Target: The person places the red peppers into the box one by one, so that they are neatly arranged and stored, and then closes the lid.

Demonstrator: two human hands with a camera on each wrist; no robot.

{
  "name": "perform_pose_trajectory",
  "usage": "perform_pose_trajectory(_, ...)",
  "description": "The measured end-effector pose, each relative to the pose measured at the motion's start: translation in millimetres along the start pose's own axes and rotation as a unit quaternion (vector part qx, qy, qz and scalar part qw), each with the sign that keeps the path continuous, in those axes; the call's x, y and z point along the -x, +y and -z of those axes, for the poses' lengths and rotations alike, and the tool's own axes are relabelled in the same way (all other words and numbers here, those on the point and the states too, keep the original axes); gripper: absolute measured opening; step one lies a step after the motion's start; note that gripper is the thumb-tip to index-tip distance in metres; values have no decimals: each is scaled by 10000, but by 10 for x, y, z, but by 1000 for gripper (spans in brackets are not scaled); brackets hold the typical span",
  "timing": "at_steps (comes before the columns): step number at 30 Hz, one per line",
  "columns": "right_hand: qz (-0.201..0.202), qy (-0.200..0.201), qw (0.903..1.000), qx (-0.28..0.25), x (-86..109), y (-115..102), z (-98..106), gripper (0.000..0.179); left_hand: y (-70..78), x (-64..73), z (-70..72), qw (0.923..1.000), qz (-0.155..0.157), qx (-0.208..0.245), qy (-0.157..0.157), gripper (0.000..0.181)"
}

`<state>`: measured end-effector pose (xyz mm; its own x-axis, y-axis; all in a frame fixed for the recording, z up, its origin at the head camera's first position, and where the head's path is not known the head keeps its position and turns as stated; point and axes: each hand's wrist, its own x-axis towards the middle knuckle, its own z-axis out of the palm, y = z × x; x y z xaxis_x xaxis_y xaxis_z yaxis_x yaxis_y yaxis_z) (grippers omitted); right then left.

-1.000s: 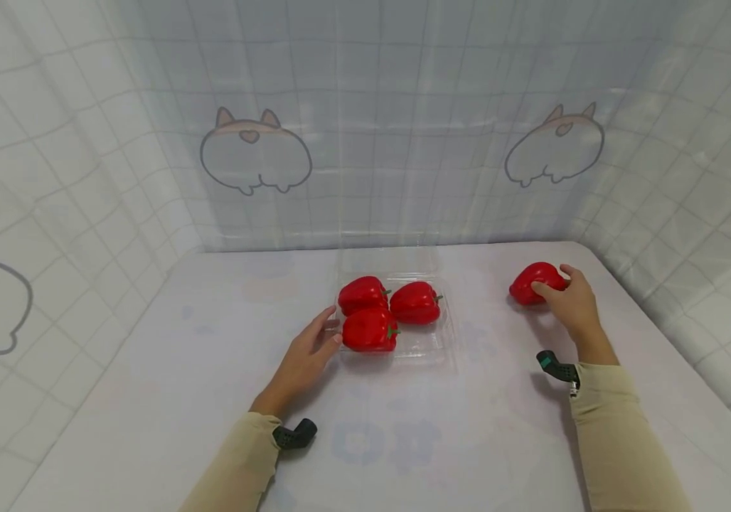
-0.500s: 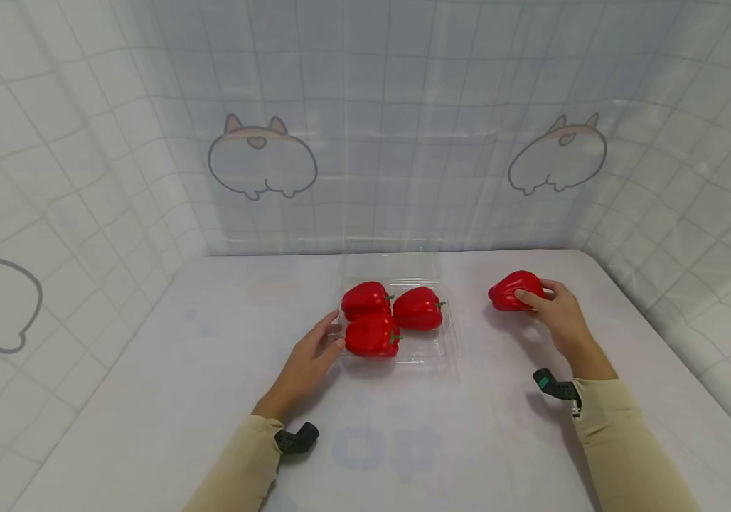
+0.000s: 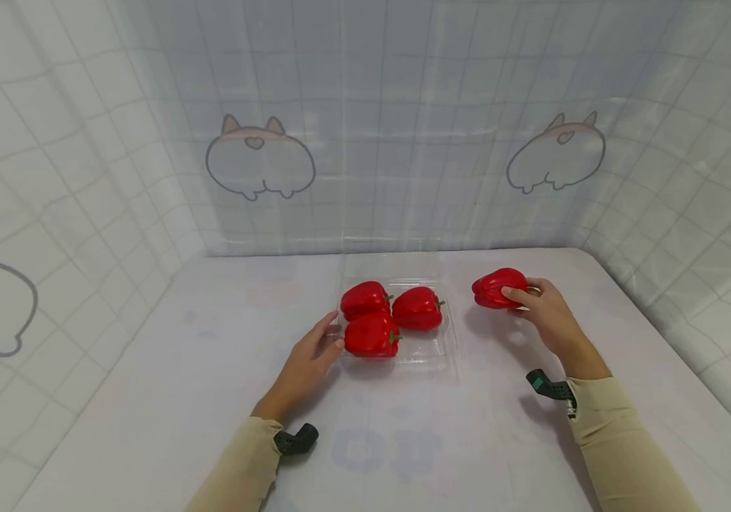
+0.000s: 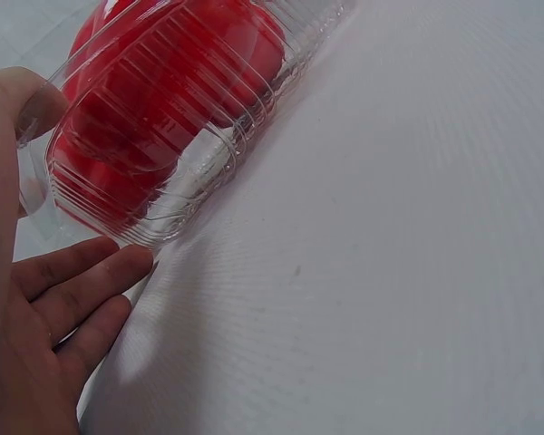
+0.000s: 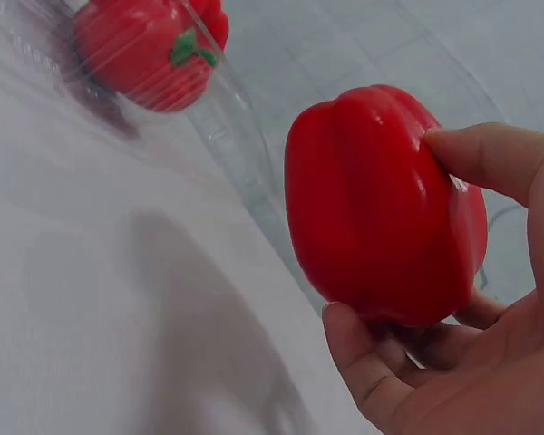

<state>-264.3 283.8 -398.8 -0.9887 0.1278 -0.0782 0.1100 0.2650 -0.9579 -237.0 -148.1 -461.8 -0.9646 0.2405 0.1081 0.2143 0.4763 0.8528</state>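
Note:
My right hand (image 3: 547,316) grips a glossy red bell pepper (image 3: 500,288), raised above the table on the right. In the right wrist view, the thumb lies on the upper side of this bell pepper (image 5: 372,199) and the fingertips support it from below. At the centre, a clear plastic clamshell box (image 3: 426,348) holds three more red bell peppers (image 3: 372,336) with green stems. My left hand (image 3: 304,366) rests at the box's left side, thumb by the near corner. The left wrist view has its mostly straight fingers (image 4: 82,290) against the outside of the clear wall.
The box's transparent lid (image 3: 391,267) lies folded back toward the rear wall. A white cloth covers the table (image 3: 212,398). Grid-patterned curtains (image 3: 404,142) with cartoon animal outlines rise along the back and both sides.
My right hand has brought its bell pepper leftward, from the far right of the table toward the box. My left hand stays beside the box, and the three bell peppers inside keep their places.

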Motion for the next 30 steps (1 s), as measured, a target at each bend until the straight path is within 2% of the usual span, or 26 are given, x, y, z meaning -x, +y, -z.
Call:
perform_pose_trajectory(4,261,-235,9993,-133,20,-48,-46,93,0,-9,4,10000,-11,-23,-28,61)
perform_pose_trajectory(10,573,-647,9962,-79,44,-104,-143,81,1,-9,10,10000,-34,-25,-25,62)
perform_pose_trajectory(23,695,-843,9938,180,148,-261,-333,78,19,-8,10,10000,-78,-20,-22,63)
perform_pose_trajectory(30,961,-973,9902,274,206,-309,-436,76,19,2,2,10000,28,-5,-40,63)
